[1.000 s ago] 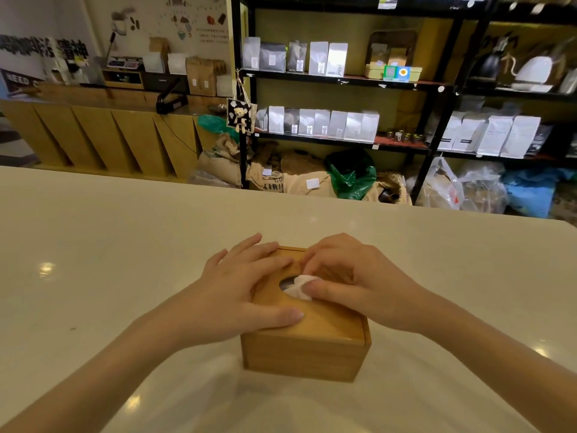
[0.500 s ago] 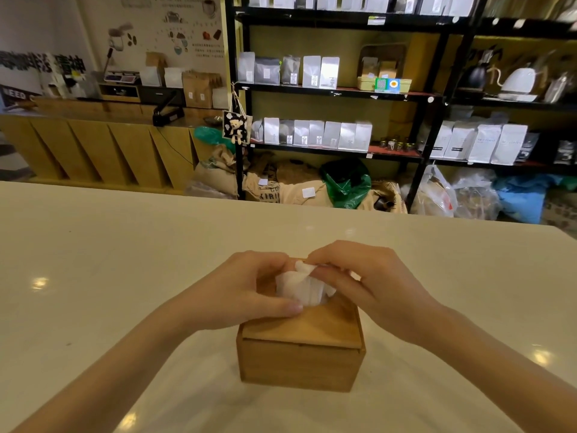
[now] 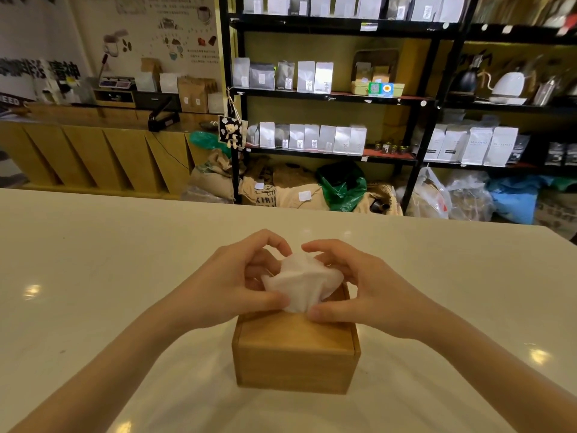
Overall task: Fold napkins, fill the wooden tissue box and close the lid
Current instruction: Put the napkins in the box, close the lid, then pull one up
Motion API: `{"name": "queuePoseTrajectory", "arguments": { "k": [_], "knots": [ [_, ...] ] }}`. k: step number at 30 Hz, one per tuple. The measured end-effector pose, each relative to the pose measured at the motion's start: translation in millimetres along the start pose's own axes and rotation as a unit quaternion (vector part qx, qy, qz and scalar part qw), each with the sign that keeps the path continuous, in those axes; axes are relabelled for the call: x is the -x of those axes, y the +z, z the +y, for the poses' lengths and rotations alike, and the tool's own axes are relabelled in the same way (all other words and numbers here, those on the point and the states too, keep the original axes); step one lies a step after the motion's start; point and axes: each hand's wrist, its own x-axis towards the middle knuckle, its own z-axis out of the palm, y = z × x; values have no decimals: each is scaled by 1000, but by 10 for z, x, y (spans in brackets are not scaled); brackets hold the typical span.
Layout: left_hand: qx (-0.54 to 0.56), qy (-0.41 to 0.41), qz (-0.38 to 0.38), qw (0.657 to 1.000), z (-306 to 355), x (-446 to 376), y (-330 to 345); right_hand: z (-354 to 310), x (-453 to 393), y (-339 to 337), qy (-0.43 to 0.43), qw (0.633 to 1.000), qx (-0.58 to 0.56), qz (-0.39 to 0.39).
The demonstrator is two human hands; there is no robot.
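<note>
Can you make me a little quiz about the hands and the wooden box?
1. True or false: the lid sits on the box.
2. Which hand touches the napkin? A) only the left hand B) only the right hand C) both
3. Fill in: the box stands on a white ____.

Key: 1. True, the lid is on and the napkin sticks up out of its top. 2. C, both hands pinch the napkin. 3. Table.
</note>
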Motion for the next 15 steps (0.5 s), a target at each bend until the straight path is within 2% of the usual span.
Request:
{"name": "queuePoseTrajectory", "arguments": {
  "k": [6, 12, 15],
  "knots": [
    [11, -20, -25, 999, -25, 2, 6, 10, -7, 7, 14, 999, -30, 14],
    [123, -79, -74, 986, -68, -26, -65, 24, -12, -19, 23, 987, -141, 68],
    [167, -94, -58, 980, -91, -22, -76, 8, 0, -49, 20, 983, -169, 71]
  ]
}}
